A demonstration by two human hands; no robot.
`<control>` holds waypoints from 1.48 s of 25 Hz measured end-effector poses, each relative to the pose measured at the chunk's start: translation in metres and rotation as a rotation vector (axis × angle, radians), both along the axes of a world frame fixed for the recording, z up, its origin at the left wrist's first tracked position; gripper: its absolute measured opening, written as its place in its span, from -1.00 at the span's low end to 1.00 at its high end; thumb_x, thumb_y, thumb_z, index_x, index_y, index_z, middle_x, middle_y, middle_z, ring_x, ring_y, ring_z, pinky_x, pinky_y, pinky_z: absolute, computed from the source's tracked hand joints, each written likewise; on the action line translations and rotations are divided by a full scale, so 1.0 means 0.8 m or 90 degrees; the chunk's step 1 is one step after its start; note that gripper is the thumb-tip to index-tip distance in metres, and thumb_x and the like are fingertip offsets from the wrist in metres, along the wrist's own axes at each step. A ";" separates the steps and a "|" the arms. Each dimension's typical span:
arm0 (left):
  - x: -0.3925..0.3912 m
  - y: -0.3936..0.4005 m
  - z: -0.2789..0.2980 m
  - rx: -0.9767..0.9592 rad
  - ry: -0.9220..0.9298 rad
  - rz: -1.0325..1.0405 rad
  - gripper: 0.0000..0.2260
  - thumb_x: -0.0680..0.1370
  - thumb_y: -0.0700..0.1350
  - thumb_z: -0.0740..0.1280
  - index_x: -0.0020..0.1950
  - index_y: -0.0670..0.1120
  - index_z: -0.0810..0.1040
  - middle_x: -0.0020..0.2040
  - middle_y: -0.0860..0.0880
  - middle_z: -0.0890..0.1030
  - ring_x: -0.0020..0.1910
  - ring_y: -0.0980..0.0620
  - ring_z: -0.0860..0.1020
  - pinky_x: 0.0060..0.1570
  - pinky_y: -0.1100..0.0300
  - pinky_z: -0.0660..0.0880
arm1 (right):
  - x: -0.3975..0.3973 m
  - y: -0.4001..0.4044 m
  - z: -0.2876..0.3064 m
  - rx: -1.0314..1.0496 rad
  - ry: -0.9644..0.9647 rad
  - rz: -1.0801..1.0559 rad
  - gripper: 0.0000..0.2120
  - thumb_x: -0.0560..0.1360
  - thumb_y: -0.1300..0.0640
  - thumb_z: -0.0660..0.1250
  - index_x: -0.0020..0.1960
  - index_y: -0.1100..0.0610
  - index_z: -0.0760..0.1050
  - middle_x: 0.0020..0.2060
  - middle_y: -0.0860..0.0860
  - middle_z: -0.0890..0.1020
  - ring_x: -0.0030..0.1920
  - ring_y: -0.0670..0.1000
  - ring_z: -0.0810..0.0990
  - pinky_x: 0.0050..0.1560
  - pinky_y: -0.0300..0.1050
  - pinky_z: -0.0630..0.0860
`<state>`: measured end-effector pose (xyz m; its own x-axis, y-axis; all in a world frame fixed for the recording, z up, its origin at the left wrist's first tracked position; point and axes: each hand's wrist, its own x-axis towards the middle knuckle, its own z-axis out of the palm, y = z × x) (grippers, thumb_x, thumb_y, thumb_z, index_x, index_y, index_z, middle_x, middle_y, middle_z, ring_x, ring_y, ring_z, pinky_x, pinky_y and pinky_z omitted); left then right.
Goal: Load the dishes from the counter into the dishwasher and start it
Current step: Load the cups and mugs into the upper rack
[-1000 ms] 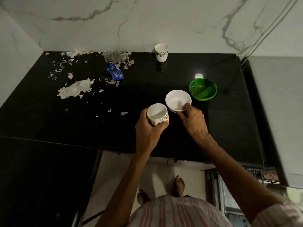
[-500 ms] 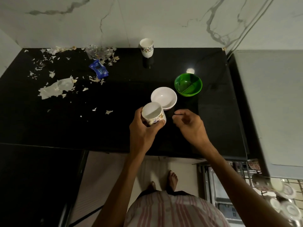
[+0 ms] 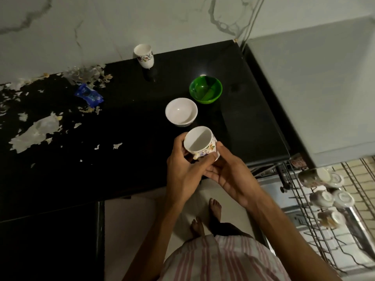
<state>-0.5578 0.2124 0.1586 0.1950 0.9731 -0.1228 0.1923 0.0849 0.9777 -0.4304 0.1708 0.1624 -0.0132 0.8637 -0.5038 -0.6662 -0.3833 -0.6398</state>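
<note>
You hold a floral cup [image 3: 199, 143] in both hands above the near edge of the black tabletop [image 3: 125, 122], its mouth tilted up toward the camera. Your left hand [image 3: 183, 169] grips it from the 9 o'clock side, thumb over the rim and fingers curled beneath; your right hand [image 3: 229, 173] cradles it from 4 o'clock, thumb pressed against the patterned wall. At 11 o'clock from the cup, just beside it, a white bowl [image 3: 181, 114] stands upright on the tabletop; a green bowl [image 3: 205, 92] sits near that at 1 o'clock. A second floral cup [image 3: 144, 55] stands by the marble wall at 11 o'clock, well apart. Torn paper scraps [image 3: 36, 132] and a blue wrapper [image 3: 89, 95] lie at 9 to 10 o'clock. At 4 o'clock, the dishwasher rack [image 3: 316, 199] is drawn out, with several cups [image 3: 324, 197] loaded in it.
</note>
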 end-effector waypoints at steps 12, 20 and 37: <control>0.056 -0.032 0.001 -0.011 0.001 -0.214 -0.45 0.26 0.15 0.52 0.18 0.28 0.40 0.18 0.16 0.56 0.18 0.14 0.56 0.11 0.04 0.58 | 0.042 -0.075 0.000 -0.032 -0.027 -0.213 -0.68 0.59 -0.05 0.26 0.23 0.10 0.60 0.15 0.21 0.63 0.13 0.14 0.62 0.18 0.03 0.58; 0.146 -0.072 0.006 -0.032 -0.005 -0.314 -0.49 0.35 0.16 0.51 0.24 0.16 0.44 0.20 0.08 0.59 0.17 0.10 0.58 0.06 0.07 0.60 | 0.124 -0.139 -0.003 -0.027 -0.017 -0.313 -0.62 0.57 0.00 0.31 0.29 0.20 0.53 0.16 0.24 0.60 0.17 0.17 0.60 0.09 -0.06 0.60; 0.313 -0.179 -0.048 -0.114 0.254 -0.508 -0.36 0.30 0.02 0.60 0.32 0.15 0.41 0.14 0.11 0.60 0.08 0.19 0.59 0.05 0.23 0.59 | 0.301 -0.291 -0.036 -0.116 -0.327 -0.282 -0.48 0.38 0.17 0.54 0.27 -0.03 0.47 0.12 -0.07 0.63 0.08 0.02 0.65 0.09 0.10 0.61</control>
